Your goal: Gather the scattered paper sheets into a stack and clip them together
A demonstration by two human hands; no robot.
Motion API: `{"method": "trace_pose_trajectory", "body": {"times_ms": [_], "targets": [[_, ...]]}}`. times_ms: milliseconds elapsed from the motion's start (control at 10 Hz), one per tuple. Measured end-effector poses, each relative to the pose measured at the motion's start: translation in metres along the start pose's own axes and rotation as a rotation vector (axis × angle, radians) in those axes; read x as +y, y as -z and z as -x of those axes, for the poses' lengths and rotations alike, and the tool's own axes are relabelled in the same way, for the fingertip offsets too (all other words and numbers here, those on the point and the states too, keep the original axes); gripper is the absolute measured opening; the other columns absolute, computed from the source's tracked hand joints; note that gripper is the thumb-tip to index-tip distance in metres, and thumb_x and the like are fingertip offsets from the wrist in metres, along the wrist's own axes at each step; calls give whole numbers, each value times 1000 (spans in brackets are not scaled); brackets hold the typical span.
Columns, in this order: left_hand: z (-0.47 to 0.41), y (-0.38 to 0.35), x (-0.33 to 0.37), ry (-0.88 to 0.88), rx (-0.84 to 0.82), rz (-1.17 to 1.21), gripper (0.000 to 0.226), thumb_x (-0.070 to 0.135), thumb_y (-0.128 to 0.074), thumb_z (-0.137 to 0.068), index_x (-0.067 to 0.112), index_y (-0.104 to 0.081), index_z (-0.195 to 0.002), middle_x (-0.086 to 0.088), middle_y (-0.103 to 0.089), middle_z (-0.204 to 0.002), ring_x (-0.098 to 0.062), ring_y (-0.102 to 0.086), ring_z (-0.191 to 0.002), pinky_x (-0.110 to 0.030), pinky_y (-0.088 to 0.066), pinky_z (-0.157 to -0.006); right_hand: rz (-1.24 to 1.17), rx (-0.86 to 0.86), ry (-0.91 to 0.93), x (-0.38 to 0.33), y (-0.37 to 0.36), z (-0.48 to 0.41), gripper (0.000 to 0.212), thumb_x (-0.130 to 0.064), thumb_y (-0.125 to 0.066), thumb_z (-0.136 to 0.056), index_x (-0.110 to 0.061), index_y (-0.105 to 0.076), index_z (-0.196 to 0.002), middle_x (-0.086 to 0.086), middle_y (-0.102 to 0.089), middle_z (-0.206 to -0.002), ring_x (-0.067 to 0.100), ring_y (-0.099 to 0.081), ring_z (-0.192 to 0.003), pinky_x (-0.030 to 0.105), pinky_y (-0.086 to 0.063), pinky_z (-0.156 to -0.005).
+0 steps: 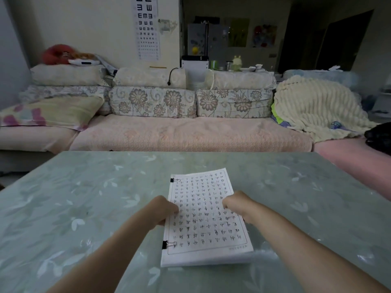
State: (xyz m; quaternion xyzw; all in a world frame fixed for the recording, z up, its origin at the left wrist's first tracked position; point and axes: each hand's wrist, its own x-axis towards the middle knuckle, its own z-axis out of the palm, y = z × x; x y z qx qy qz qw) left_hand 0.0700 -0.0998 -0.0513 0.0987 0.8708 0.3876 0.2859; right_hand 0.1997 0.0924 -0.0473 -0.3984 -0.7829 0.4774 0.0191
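**Clipped stack held at both edges**

The stack (203, 227) is on the table (84, 208), at 6 o'clock from the view's centre. Its sheets are white, and the top one carries a grid of handwritten characters. Black clips bite its 9 o'clock edge: the far clip (172, 180) and the near clip (165, 244). The left hand (163, 210) curls round that edge, gripping it. The right hand (237, 205) grips the 3 o'clock edge.

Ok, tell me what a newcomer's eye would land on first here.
The stack of handwritten sheets on the green table, gripped at its sides by the left hand and right hand. Two black binder clips sit on its left edge. Behind, an eye chart hangs above the floral sofa.
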Motion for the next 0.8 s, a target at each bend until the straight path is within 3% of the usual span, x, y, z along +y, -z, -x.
{"method": "trace_pose_trajectory", "body": {"times_ms": [100,200,300,400,500,600,700,800], "targets": [[-1,-6,-6,-75,94,-341,21,20,-66,-84,9,-51,-75,-6,-57,-84,-22,-57,-74,-25,-47,-63,201,61,6,11,-9,-5,17,-11,-60,-76,-5,-63,-92,8,-64,-92,19,-59,-74,24,-44,-64],[2,-5,-8,-144,154,-446,30,27,-70,-80,7,-53,-93,-11,-56,-108,-23,-60,-84,-27,-51,-68,346,103,2,14,-14,-8,30,-18,-69,-68,-10,-61,-96,13,-61,-118,24,-64,-97,24,-48,-69],[3,-7,-10,-185,125,-372,45,28,-67,-85,4,-54,-120,-11,-61,-116,-22,-61,-91,-29,-52,-76,390,87,10,15,-20,-7,32,-21,-66,-71,-12,-61,-102,12,-59,-117,26,-63,-100,25,-47,-69],[6,-12,-14,-215,124,-326,56,33,-67,-85,9,-49,-133,-9,-61,-123,-24,-60,-105,-31,-50,-91,471,112,56,24,-27,-7,35,-25,-60,-75,-12,-61,-108,12,-59,-118,30,-58,-107,29,-53,-80],[13,-15,-19,-228,100,-336,62,36,-66,-86,13,-43,-138,-9,-60,-126,-27,-57,-113,-32,-48,-94,518,102,108,30,-29,-2,41,-30,-56,-84,-14,-54,-122,13,-48,-127,32,-45,-122,30,-44,-85],[16,-7,-19,-253,96,-287,62,40,-63,-89,13,-41,-140,-8,-59,-130,-26,-56,-116,-32,-46,-97,489,62,150,26,-16,10,57,-51,-53,-73,-25,-53,-124,6,-59,-124,28,-55,-115,36,-50,-94],[22,13,-4,-333,157,-200,60,43,-61,-92,14,-44,-142,-6,-56,-137,-22,-56,-118,-32,-44,-100,505,134,228,9,7,19,64,-61,-54,-82,-22,-50,-133,7,-55,-134,29,-56,-120,42,-47,-101],[57,58,39,-597,295,186,45,39,-65,-91,19,-57,-130,1,-67,-119,-13,-61,-96,-28,-49,-80,280,312,419,-34,47,46,59,-48,-59,-93,-19,-47,-142,6,-51,-144,26,-51,-130,38,-40,-107]]}}
